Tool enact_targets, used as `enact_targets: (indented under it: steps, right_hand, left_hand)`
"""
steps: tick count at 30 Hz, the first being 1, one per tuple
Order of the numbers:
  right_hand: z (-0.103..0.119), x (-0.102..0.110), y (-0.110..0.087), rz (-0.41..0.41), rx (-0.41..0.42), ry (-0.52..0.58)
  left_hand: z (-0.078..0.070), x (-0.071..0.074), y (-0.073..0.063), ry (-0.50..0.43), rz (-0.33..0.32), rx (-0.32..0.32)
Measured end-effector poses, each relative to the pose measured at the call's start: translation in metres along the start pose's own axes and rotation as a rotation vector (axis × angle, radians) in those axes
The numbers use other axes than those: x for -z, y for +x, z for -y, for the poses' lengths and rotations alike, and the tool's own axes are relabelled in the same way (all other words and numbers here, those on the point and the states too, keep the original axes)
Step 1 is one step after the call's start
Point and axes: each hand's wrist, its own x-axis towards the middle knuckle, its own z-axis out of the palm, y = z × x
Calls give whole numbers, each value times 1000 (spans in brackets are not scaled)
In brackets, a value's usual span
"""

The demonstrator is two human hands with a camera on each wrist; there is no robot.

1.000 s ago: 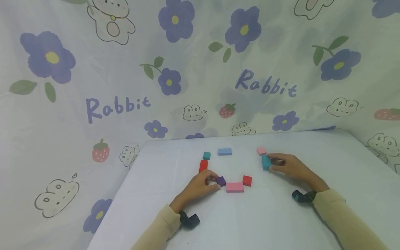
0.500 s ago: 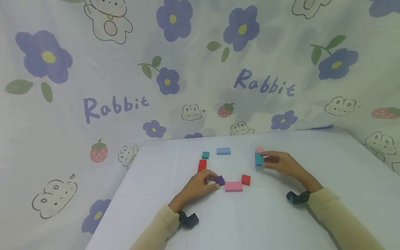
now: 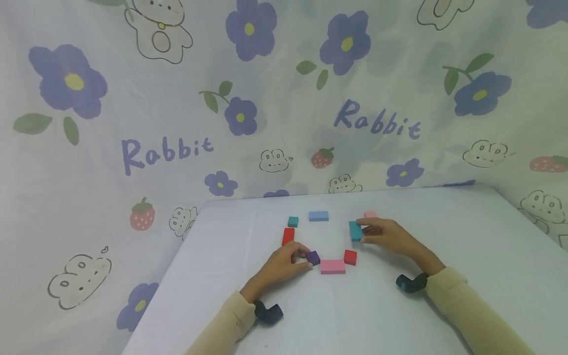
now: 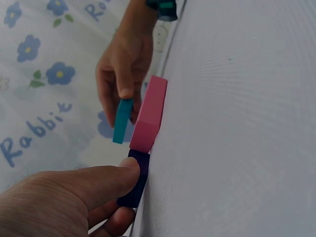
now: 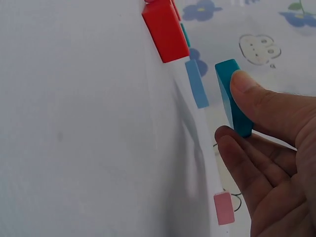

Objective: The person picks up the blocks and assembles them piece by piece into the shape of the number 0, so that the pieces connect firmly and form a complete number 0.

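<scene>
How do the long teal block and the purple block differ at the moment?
The long teal block is oblong; the purple block is shorter and more cube-like. The teal one is bright, the purple one dark. The teal one is lifted off the table; the purple one sits on it. Both are plain-coloured and held.

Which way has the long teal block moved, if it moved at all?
Yes: in the head view, the long teal block in the right hand has moved left, past the small pink block.
</scene>
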Motion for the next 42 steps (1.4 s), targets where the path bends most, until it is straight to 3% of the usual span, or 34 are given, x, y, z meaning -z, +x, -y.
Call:
enact_targets:
  steps: [18,28,42]
  right_hand:
    - [0,-8,6,23,-22,-68]
    - [6,-10,9,63,20,-94]
    - [8,-19,10,56,-18,-84]
  left_hand:
    - [0,-2,2,-4,-2,3]
    - [0,-1,1,5,-10,10]
    - [0,-1,-2,6,-8,11]
